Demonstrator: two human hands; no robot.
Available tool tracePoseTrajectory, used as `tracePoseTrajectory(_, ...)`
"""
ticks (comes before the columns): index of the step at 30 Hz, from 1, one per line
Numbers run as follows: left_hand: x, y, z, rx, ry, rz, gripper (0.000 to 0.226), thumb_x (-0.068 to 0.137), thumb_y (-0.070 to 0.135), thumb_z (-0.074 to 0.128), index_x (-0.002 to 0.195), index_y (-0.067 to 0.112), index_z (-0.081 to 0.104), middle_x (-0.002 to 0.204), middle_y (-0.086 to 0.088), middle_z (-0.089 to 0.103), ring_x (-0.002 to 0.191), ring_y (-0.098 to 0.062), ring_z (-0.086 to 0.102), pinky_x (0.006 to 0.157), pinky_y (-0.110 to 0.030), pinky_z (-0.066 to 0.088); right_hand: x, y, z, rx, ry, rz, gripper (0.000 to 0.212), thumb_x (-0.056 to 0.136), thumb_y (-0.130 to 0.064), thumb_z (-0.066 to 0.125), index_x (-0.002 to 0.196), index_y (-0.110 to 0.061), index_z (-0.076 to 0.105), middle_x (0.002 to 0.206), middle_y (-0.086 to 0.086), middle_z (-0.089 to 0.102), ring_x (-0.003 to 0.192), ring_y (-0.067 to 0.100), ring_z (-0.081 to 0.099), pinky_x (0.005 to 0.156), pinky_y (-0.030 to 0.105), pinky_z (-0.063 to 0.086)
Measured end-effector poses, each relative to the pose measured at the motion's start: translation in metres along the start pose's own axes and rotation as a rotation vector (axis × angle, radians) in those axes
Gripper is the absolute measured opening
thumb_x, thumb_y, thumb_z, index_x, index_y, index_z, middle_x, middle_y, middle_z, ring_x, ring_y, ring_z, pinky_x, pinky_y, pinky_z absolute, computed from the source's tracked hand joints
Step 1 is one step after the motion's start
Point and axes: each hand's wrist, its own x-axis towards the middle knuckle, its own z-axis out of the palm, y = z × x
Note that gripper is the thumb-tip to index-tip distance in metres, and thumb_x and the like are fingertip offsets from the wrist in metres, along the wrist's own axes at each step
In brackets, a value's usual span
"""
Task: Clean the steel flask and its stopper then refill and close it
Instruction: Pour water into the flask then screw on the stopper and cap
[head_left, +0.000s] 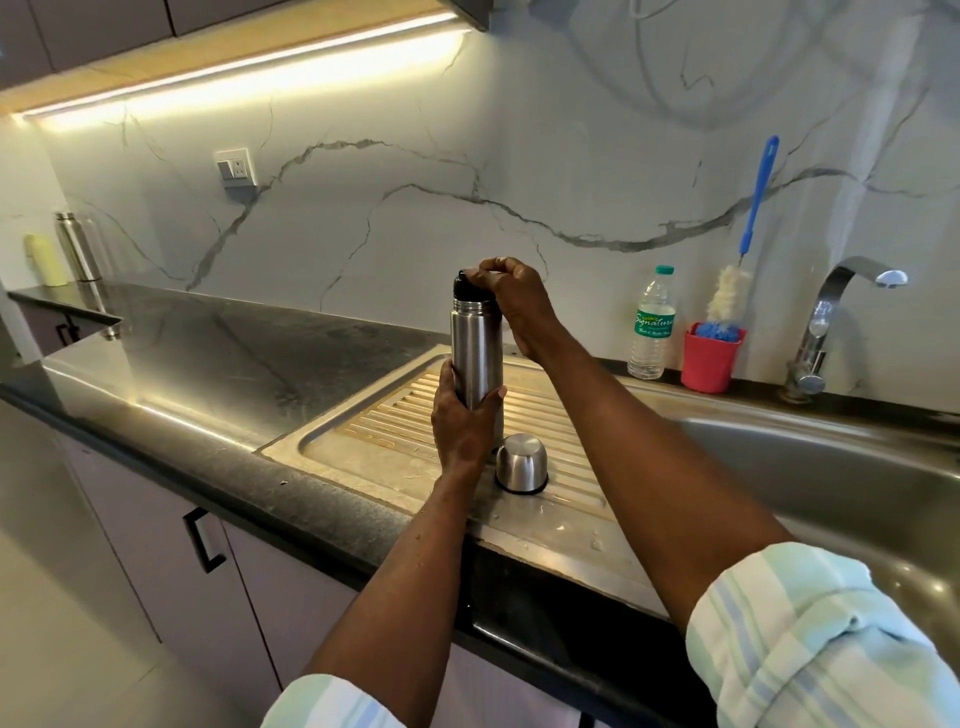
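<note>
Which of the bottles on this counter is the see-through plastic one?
The plastic bottle with the green cap, beside the red cup. The held flask and far-left bottle are steel.

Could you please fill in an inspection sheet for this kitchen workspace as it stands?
Surface: steel drainboard set in a dark counter.
Job's things: steel flask upright, black stopper on top; steel cap upside down on the drainboard.
Clutter: water bottle, red cup holding a bottle brush.
Grippers: left hand grips the flask; right hand grips the stopper.
Cables: nothing seen.
Surroundings: tap, sink basin, marble wall.
</note>
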Motion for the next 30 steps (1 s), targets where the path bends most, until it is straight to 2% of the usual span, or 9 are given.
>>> tracePoseTrajectory(4,0.0,-0.001,0.0,0.005,-0.003,0.007,0.079,0.08,0.036,0.079,0.147,0.021,0.038,0.129,-0.006,0.061,0.111,-0.022,0.063,0.093,-0.044,0.056,-0.001,0.002,0.005,-0.14,-0.03,0.008,0.07,0.074,-0.044,0.081,0.124,-0.01,0.046,0.116,0.005,0.059,0.1,0.015,0.061,0.083,0.028,0.051)
tracePoseTrajectory(6,0.0,-0.001,0.0,0.001,-0.007,0.006,0.079,0.08,0.035,0.079,0.146,0.021,0.039,0.129,-0.006,0.061,0.11,-0.022,0.063,0.093,-0.044,0.056,-0.001,0.004,0.002,-0.107,-0.08,0.015,0.062,0.081,-0.051,0.07,0.122,-0.009,0.05,0.113,0.005,0.061,0.098,0.015,0.061,0.083,0.029,0.049)
tracePoseTrajectory(9,0.0,-0.001,0.0,0.002,-0.002,0.011,0.078,0.081,0.033,0.079,0.147,0.02,0.038,0.13,-0.007,0.06,0.111,-0.023,0.063,0.094,-0.046,0.055,-0.001,0.005,-0.003,0.054,-0.078,0.002,0.027,0.093,-0.034,0.057,0.104,-0.01,0.064,0.101,0.008,0.067,0.092,0.018,0.061,0.085,0.032,0.046)
tracePoseTrajectory(11,0.0,-0.001,0.001,0.004,0.001,0.012,0.078,0.081,0.032,0.078,0.147,0.019,0.039,0.13,-0.008,0.06,0.111,-0.024,0.063,0.094,-0.045,0.055,-0.001,0.006,-0.005,0.026,-0.019,-0.008,0.019,0.094,-0.024,0.06,0.104,-0.009,0.067,0.104,0.009,0.069,0.093,0.017,0.062,0.079,0.025,0.048)
tracePoseTrajectory(14,0.0,0.0,0.0,0.001,0.004,0.013,0.077,0.081,0.032,0.079,0.147,0.019,0.039,0.129,-0.008,0.061,0.111,-0.023,0.063,0.094,-0.043,0.055,-0.002,0.008,-0.002,-0.016,0.063,-0.01,0.037,0.087,-0.027,0.072,0.113,-0.004,0.058,0.107,0.007,0.066,0.091,0.014,0.062,0.07,0.019,0.047)
tracePoseTrajectory(18,0.0,-0.001,0.0,0.0,-0.002,0.013,0.075,0.081,0.032,0.079,0.144,0.02,0.041,0.127,-0.007,0.061,0.109,-0.022,0.063,0.092,-0.04,0.055,-0.002,0.006,-0.004,-0.074,0.013,-0.004,0.055,0.084,-0.037,0.074,0.123,-0.005,0.052,0.116,0.005,0.062,0.099,0.015,0.059,0.076,0.022,0.046)
tracePoseTrajectory(22,0.001,-0.001,-0.001,-0.01,-0.011,0.006,0.076,0.08,0.031,0.08,0.144,0.021,0.04,0.128,-0.007,0.061,0.109,-0.022,0.063,0.092,-0.041,0.055,0.005,0.003,-0.008,0.012,-0.164,0.034,0.03,0.09,-0.027,0.066,0.112,-0.006,0.064,0.106,0.008,0.068,0.097,0.02,0.062,0.087,0.032,0.048)
tracePoseTrajectory(25,0.001,-0.002,0.0,-0.011,-0.008,0.006,0.078,0.079,0.03,0.08,0.145,0.021,0.04,0.127,-0.007,0.061,0.109,-0.022,0.063,0.092,-0.041,0.055,0.004,0.005,-0.009,-0.065,-0.079,-0.014,0.032,0.085,-0.024,0.074,0.112,-0.008,0.066,0.106,0.006,0.068,0.097,0.018,0.064,0.084,0.027,0.05)
tracePoseTrajectory(30,0.001,-0.002,0.0,0.004,0.007,0.01,0.075,0.078,0.032,0.081,0.142,0.019,0.042,0.123,-0.006,0.064,0.106,-0.022,0.065,0.091,-0.044,0.057,-0.008,0.01,0.009,-0.29,0.114,-0.184,0.058,0.071,-0.039,0.085,0.11,-0.007,0.056,0.101,0.001,0.062,0.087,0.009,0.058,0.07,0.012,0.046)
